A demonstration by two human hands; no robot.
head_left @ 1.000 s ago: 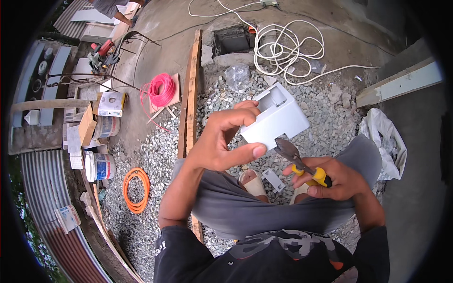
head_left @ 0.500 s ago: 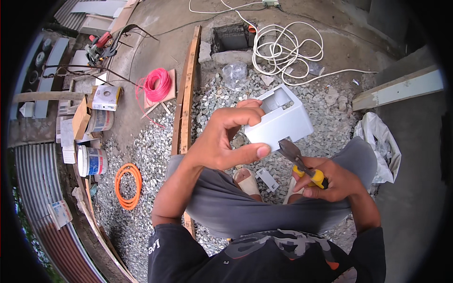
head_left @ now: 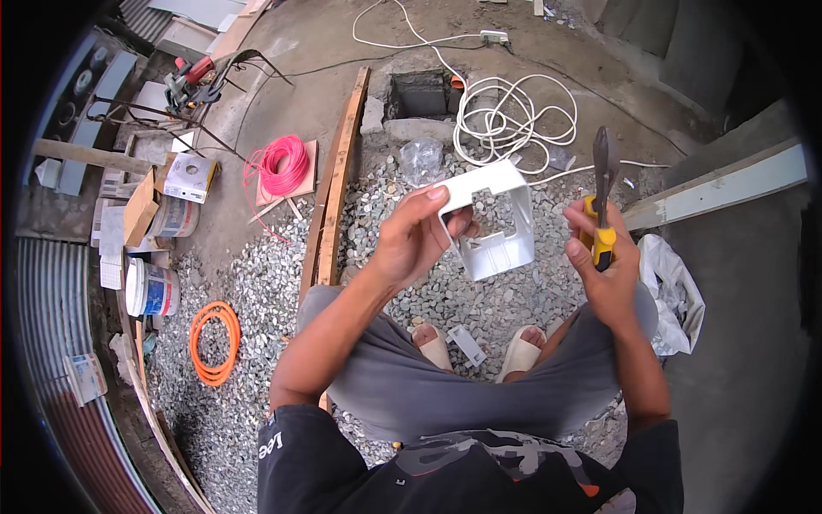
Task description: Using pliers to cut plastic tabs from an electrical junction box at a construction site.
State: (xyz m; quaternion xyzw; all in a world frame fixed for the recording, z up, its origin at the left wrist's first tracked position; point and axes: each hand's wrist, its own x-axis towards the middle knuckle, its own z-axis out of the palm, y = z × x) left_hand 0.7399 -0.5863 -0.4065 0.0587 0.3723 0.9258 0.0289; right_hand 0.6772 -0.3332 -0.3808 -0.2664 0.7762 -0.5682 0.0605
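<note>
My left hand grips a white plastic box cover by its left side, thumb on the outer face. The cover is hollow, with notches cut in its edges, and its open inside shows. To the right, apart from the cover, my right hand is closed around yellow-and-black handled pliers, their dark jaws pointing up. Whether the jaws are fully closed is hard to make out. On the gravel between my feet lies a small white plastic piece.
A long wooden beam lies on the left. Beyond the gravel are a square pit and a tangled white cable. Pink cord, an orange hose and a bucket sit leftward; a white sack is at right.
The pliers have moved away from the cover, up and to the right, and their jaws now point upward. My left hand has turned the cover so its open inside shows.
</note>
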